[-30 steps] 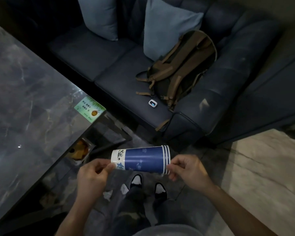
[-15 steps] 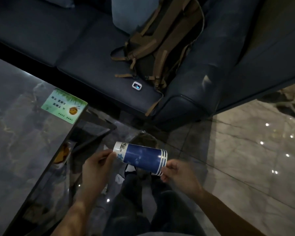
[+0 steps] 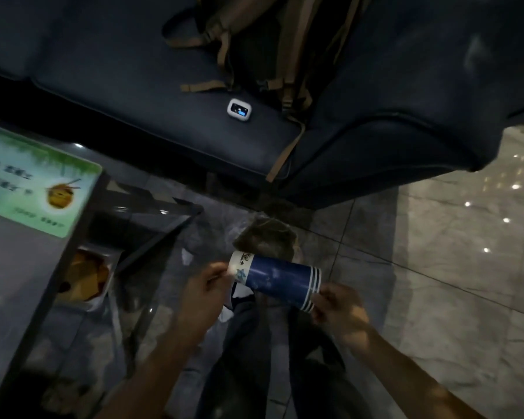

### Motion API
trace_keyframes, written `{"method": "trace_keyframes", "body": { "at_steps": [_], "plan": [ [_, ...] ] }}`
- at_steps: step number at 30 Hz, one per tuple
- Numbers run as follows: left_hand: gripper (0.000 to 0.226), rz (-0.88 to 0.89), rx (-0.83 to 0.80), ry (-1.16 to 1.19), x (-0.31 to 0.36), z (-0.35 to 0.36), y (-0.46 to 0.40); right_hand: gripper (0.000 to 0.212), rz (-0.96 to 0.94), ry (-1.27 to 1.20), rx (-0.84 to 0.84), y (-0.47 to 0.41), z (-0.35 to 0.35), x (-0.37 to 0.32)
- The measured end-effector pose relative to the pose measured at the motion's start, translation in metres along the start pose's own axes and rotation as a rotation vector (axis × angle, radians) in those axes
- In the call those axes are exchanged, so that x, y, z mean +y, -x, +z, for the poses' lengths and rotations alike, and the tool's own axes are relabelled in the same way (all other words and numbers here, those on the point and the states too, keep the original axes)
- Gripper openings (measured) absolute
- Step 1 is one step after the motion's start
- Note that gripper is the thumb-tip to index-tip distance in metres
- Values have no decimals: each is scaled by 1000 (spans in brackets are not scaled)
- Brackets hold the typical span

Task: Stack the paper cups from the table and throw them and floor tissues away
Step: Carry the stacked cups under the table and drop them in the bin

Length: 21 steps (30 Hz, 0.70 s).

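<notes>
A stack of blue paper cups [image 3: 277, 279] with white rims lies sideways in the air above my legs. My left hand [image 3: 208, 287] pinches its white base end. My right hand [image 3: 339, 309] grips the rim end, where several rims show nested. Small white tissue scraps [image 3: 185, 256] lie on the dark floor near my feet, one more tissue scrap [image 3: 226, 314] showing just under the cups.
The dark glass table [image 3: 22, 267] with a green card [image 3: 40, 186] is at the left, a lower shelf holding an orange item [image 3: 87, 278]. A navy sofa [image 3: 133, 86] ahead carries a backpack [image 3: 254, 40] and a small white device [image 3: 239, 110]. Pale tiled floor [image 3: 451, 252] spreads right.
My view has tipped downward and moved closer to the sofa and floor. The cup stack has tilted, rim end lower, still held at both ends.
</notes>
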<state>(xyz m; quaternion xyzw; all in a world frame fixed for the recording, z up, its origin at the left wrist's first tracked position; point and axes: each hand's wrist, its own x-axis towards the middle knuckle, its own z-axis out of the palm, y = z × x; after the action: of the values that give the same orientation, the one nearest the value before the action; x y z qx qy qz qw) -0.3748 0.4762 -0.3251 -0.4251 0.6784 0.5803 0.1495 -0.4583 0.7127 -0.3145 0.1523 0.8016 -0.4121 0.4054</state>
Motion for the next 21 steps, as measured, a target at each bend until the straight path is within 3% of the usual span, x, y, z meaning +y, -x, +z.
{"method": "trace_keyframes", "body": {
  "at_steps": [5,11,21],
  "plan": [
    [27,-63,-55,-4,-51,35,-61,26,12,70,-4,-55,13,30],
    [28,-16,-200,-127,-104,62,-133,28,97,23,3,-135,40,78],
    [40,-89,-133,-162,-142,105,-203,28,183,-61,20,-205,70,106]
  ]
}}
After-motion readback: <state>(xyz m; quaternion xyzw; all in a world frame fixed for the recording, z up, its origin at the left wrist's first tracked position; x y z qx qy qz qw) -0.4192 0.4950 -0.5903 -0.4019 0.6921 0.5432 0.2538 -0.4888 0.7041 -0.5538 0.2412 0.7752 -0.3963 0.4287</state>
